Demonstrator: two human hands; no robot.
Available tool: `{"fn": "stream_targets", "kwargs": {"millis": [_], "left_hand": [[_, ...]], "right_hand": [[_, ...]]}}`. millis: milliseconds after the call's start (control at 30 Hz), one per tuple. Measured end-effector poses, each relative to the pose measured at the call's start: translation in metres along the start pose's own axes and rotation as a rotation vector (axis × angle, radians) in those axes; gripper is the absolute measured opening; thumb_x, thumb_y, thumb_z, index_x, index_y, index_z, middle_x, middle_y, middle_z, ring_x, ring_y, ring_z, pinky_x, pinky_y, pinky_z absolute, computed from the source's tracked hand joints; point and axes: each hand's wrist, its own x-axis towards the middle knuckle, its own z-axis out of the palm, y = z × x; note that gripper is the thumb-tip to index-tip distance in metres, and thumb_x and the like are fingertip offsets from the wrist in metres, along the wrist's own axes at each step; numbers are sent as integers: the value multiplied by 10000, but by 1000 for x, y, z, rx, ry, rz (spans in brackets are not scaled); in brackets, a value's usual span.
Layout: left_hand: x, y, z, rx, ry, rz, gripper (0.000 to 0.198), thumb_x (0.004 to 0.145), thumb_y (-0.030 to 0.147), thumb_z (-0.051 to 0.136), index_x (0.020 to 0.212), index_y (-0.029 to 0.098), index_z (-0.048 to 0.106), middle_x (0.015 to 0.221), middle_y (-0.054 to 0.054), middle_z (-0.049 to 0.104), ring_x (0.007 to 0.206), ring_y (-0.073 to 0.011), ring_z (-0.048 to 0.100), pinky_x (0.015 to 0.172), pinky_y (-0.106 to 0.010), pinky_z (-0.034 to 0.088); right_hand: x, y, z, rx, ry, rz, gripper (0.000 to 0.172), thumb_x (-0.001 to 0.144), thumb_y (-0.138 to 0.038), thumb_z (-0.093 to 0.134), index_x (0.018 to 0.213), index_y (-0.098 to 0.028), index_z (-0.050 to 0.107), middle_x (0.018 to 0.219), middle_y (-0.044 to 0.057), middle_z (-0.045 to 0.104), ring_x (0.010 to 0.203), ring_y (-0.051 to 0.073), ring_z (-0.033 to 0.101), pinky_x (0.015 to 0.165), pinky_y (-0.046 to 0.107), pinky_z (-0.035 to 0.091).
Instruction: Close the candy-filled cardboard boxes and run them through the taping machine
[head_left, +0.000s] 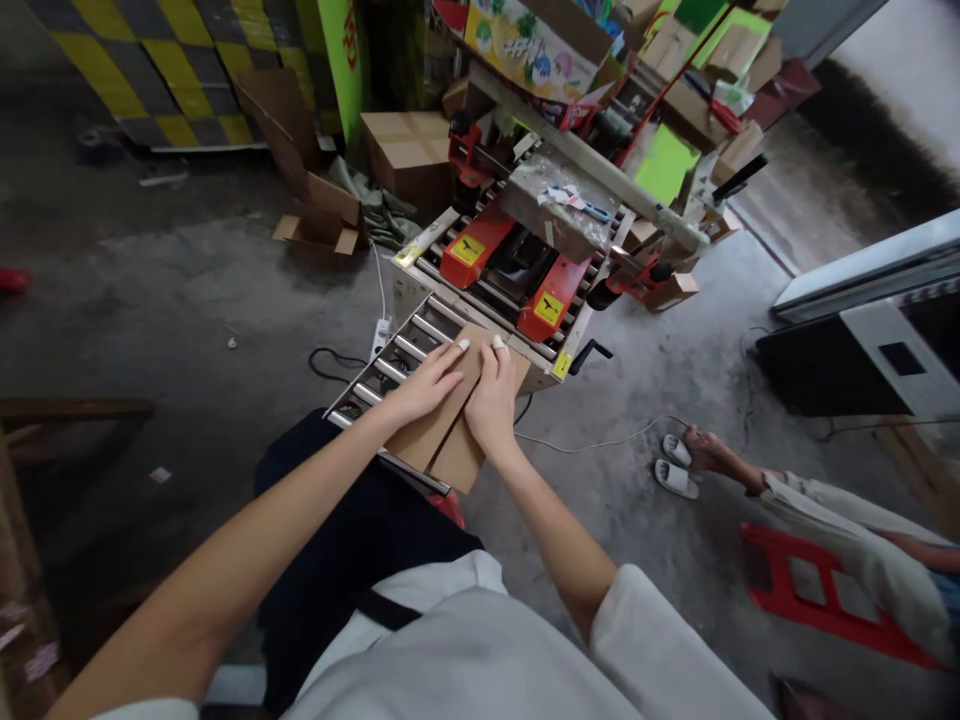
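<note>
On the far left, an open, torn carton (319,222) lies on the concrete floor (150,300); whether anything is inside it I cannot tell. Behind it a closed brown box (409,150) stands near the green pillar.

Next comes the roller table (390,365) of the carton-sealing machine (517,260), and on its near end lies a small cardboard box (450,430), flaps folded down. The left hand (426,385) lies flat on the left flap, fingers stretched and together, with a white cover on one fingertip. The right hand (491,400) presses flat on the right flap, just beside the left hand, also with a white fingertip cover. Both hands are open and clamp nothing; it seems they press so that the flaps stay closed and the box sits square on the rollers, in line with the two red belt units (551,300) ahead. What the box contains is hidden.

On the right, another person's foot (709,450) rests by white slippers (675,470), near a red stool (810,590).
</note>
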Motion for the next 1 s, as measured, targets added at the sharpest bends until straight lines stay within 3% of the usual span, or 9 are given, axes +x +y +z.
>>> {"fn": "stream_targets", "kwargs": {"millis": [133, 233, 367, 533, 600, 700, 800, 900, 1000], "left_hand": [[-9, 21, 9, 253, 72, -88, 552, 1004, 268, 451, 1551, 198, 440, 1692, -190, 212, 1465, -396, 416, 1148, -570, 431], [-12, 35, 11, 341, 53, -180, 553, 1015, 275, 443, 1567, 254, 423, 1682, -183, 234, 1391, -433, 484, 1059, -583, 496], [-8, 28, 9, 212, 54, -170, 566, 1011, 283, 459, 1575, 292, 409, 1621, -172, 343, 1372, -390, 516, 1097, -544, 475], [0, 7, 10, -31, 99, -137, 555, 989, 276, 485, 1543, 248, 466, 1550, -158, 434, 1415, -326, 485, 1181, -481, 409], [-1, -1, 9, -125, 162, -90, 541, 979, 266, 483, 1517, 214, 494, 1512, -154, 490, 1410, -293, 491, 1206, -469, 385], [-14, -17, 10, -236, 352, -76, 523, 946, 288, 525, 1457, 177, 537, 1439, -157, 565, 1369, -278, 523, 1180, -474, 427], [-38, -34, 18, -367, 497, -161, 525, 913, 333, 578, 1409, 164, 555, 1392, -174, 585, 1283, -286, 585, 1047, -462, 546], [-77, -41, 26, -486, 530, -256, 462, 886, 309, 605, 1329, 179, 602, 1328, -155, 620, 1176, -260, 647, 940, -417, 604], [-126, -40, 24, -501, 552, -321, 366, 880, 262, 606, 1230, 169, 657, 1244, -149, 658, 1107, -238, 671, 918, -387, 613]], "right_hand": [[2, 1, -4, 46, 48, 40, 610, 917, -120, 311, 1523, -80, 372, 1524, 222, 392, 1487, 235, 317, 1226, 488, 328], [-3, -3, -5, -40, 53, 107, 597, 925, -148, 317, 1513, -86, 402, 1529, 218, 408, 1494, 273, 307, 1242, 583, 247], [-38, -23, -9, -212, -148, 70, 625, 980, -272, 356, 1574, -82, 335, 1636, 246, 280, 1540, 374, 215, 1197, 717, 179], [-84, -39, -20, -310, -441, -199, 1160, 789, -646, 694, 1611, 0, 192, 1662, 328, 117, 1556, 481, 71, 1179, 775, 68], [-81, -35, -22, -307, -460, -241, 1180, 766, -625, 743, 1615, -15, 195, 1662, 327, 120, 1559, 476, 82, 1193, 758, 45], [-46, -16, -17, -262, -459, -296, 1101, 785, -532, 766, 1614, -45, 231, 1656, 314, 179, 1557, 454, 144, 1217, 722, 54], [25, 16, -12, -246, -432, -300, 1078, 758, -493, 806, 1588, -35, 293, 1644, 325, 209, 1544, 472, 177, 1211, 725, 103], [103, 44, -22, -231, -389, -234, 952, 784, -500, 776, 1510, -1, 417, 1601, 346, 292, 1522, 466, 241, 1223, 657, 167], [151, 56, -31, -137, -375, -238, 780, 902, -494, 631, 1455, 34, 479, 1535, 370, 368, 1494, 475, 304, 1193, 622, 243]]}}
